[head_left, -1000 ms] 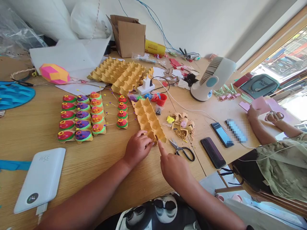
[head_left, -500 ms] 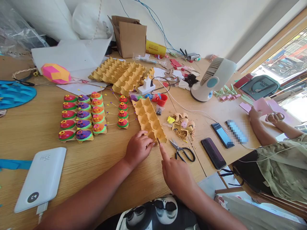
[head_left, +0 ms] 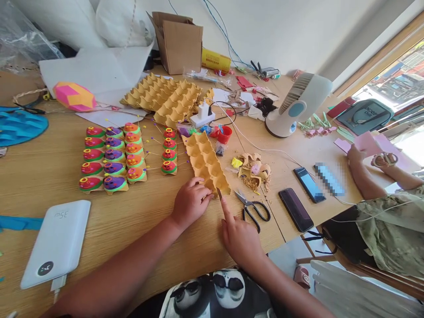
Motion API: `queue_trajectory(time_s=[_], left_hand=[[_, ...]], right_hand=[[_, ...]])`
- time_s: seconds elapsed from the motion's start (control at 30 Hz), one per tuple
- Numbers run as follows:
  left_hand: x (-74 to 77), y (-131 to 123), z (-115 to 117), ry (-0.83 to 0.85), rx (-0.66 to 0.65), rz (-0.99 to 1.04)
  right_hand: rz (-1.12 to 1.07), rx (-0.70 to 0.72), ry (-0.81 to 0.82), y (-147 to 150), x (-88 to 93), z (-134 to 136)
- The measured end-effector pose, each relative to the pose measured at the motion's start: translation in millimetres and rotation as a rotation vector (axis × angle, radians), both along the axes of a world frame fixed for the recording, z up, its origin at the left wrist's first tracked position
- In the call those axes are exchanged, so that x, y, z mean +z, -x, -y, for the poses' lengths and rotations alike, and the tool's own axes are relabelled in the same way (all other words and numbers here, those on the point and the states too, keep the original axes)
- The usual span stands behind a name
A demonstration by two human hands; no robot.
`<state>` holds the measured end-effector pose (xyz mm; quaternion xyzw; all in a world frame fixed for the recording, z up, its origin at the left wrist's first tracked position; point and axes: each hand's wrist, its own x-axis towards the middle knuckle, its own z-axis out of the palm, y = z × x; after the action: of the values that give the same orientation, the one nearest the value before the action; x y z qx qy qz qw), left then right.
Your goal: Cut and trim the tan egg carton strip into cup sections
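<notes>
Tan moulded-pulp egg-carton strip (head_left: 202, 154), two cups wide, on wooden table (head_left: 149, 238) straight ahead, long side running away from the body. Held at near-left corner by left hand (head_left: 191, 202), fingers bent in a narrow grip on the edge. In right hand (head_left: 243, 238), a thin-bladed knife (head_left: 219, 193): fist closed, index finger stretched out toward the blade, blade against near end of strip. Handle hidden in the fist, can't tell its shape.

Just right of the knife: black-handled scissors (head_left: 254, 208), loops spread. Beyond those, pile of cut carton scraps (head_left: 263, 171) with crumbs, plus bright yellow lump (head_left: 236, 162). Near far end of strip: red cup (head_left: 225, 136), white power adapter (head_left: 202, 117), larger egg trays (head_left: 179, 104) behind.

To the left of strip, single row of four red painted cups (head_left: 169, 154) with faces and ball-tipped pins sticking out sideways. Farther left, block in three columns: red, purple, orange, green along the bottoms, purple cups (head_left: 114, 168) in the middle. Near-left, white power bank (head_left: 58, 243).

Off to the right: black phone (head_left: 296, 210), desk fan (head_left: 298, 104), co-worker's hands with pink paper (head_left: 367, 143) and white-handled scissors (head_left: 384, 159).
</notes>
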<state>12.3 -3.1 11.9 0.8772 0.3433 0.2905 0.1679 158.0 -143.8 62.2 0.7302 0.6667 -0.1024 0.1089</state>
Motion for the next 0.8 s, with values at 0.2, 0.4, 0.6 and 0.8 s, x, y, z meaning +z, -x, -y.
queue_trajectory(time_s=[0.2, 0.4, 0.6, 0.8], left_hand=[[0.1, 1, -2, 0.001, -0.004, 0.009], [0.2, 0, -1, -0.003, -0.001, 0.014], [0.1, 0, -2, 0.006, -0.001, -0.003], [-0.3, 0, -1, 0.003, 0.012, 0.011]], right_hand=[[0.009, -0.035, 0.014, 6, 2.1, -12], [0.026, -0.009, 0.023, 4, 6.0, -4], [0.022, -0.025, 0.012, 7, 6.5, -13], [0.003, 0.004, 0.050, 3, 16.7, 0]])
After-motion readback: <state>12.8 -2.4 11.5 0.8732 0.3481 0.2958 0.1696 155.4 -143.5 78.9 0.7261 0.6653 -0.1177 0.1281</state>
